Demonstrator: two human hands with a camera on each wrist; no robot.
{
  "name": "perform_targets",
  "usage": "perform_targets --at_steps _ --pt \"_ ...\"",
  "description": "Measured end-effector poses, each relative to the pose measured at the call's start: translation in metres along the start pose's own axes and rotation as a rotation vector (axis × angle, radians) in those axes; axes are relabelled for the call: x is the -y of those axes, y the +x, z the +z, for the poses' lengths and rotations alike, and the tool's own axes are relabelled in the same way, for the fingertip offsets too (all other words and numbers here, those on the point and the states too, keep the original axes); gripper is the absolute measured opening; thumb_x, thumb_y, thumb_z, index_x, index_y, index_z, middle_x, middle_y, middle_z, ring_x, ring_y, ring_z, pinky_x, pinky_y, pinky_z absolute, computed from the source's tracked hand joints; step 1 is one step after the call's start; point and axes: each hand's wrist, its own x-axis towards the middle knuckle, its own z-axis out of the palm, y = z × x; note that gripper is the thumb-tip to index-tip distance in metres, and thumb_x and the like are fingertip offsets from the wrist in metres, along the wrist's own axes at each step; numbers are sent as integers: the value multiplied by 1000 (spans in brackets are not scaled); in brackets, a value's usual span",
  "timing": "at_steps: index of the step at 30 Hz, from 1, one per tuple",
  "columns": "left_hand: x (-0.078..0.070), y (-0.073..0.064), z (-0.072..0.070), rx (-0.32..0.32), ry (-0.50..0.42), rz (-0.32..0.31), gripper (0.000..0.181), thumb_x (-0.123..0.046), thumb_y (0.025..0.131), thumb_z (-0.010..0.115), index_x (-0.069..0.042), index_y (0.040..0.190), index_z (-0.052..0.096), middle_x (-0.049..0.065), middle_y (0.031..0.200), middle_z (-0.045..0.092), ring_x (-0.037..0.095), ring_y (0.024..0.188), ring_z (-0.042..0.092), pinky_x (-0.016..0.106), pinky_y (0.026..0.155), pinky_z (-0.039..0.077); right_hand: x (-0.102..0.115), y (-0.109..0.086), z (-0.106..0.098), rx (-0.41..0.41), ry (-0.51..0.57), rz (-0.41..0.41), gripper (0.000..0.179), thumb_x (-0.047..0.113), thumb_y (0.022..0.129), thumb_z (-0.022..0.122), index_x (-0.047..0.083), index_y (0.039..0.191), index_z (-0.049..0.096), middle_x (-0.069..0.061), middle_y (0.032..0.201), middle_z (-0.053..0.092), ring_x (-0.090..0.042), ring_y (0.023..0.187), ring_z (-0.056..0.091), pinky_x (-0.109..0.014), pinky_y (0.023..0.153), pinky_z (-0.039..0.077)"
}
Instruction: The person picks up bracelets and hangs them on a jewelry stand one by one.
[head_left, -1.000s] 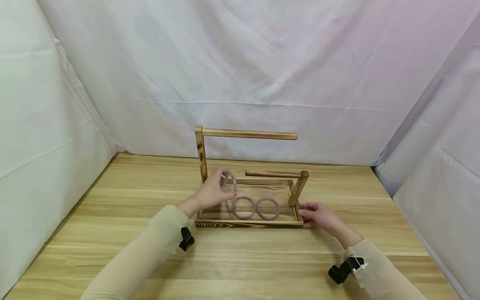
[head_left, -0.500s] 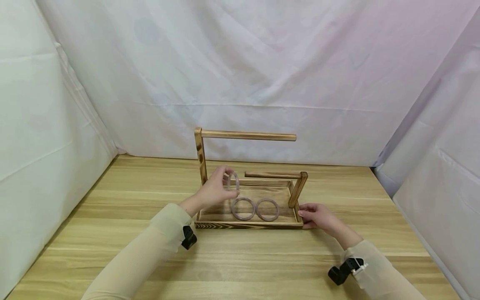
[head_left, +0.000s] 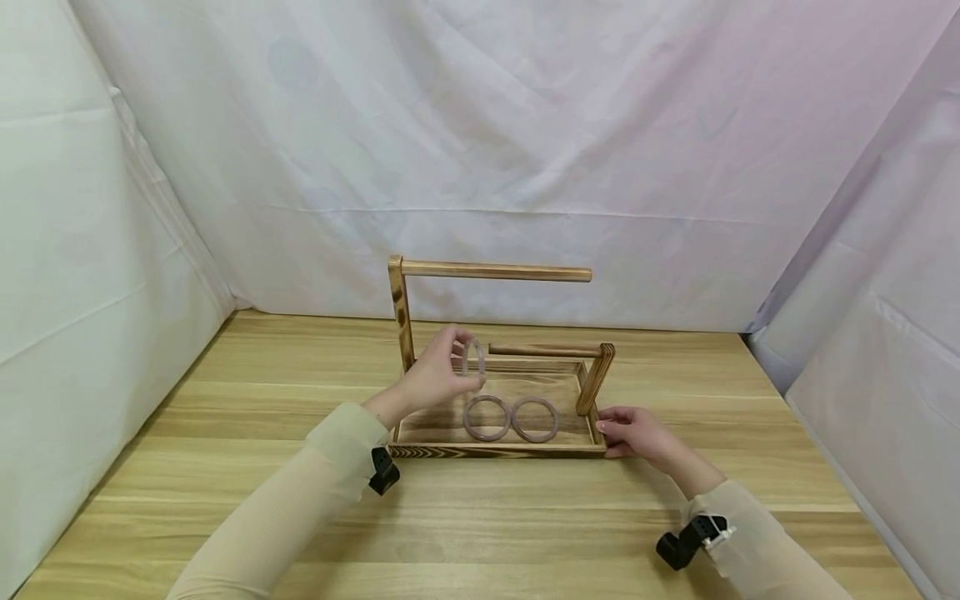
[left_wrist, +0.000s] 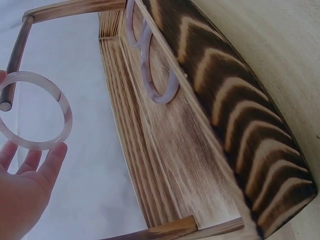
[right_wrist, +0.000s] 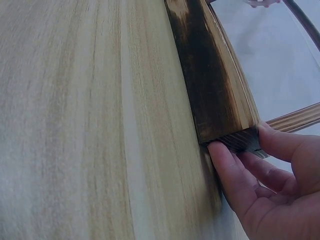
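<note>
1. Just left of the free end of the lower bar (head_left: pixel 546 350), a pale ring (head_left: pixel 482 360) is held upright, raised above the wooden tray (head_left: pixel 495 452). A slight gap is shown in the head view, so the ring is judged not yet to be on the bar.
2. Since the earlier pictures, the ring has been carried a little rightward and upward. By this the bar's end has been almost reached, and the approach is judged to be nearly finished.
3. By the left hand's grip (head_left: pixel 435 372), the ring is pinched between thumb and fingertips. From the left wrist, the bar's end is seen within the ring's outline, but depth cannot be told there.
4. At the tray's near right corner, the wood is clasped by the right hand's grip (head_left: pixel 632 431). Its place has not been altered; the tray is probably being steadied.
5. Inside the tray, a left ring (head_left: pixel 487 438) and a right ring (head_left: pixel 535 440) are laid flat, seemingly touching, and have been left undisturbed.
6. Higher up, the upper bar (head_left: pixel 495 271) is left bare. All is carried by the bench (head_left: pixel 480 525), backed by pale cloth (head_left: pixel 480 125).
</note>
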Motion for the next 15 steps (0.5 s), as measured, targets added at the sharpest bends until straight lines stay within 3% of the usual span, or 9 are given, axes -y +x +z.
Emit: perform_targets --at_steps 15 --pt "-11 6 1 7 -7 33 57 -18 78 72 -10 125 40 13 127 45 29 112 51 43 91 49 -1 1 0 1 -2 -8 50 12 96 49 -20 132 34 -16 102 62 -11 81 60 -29 70 57"
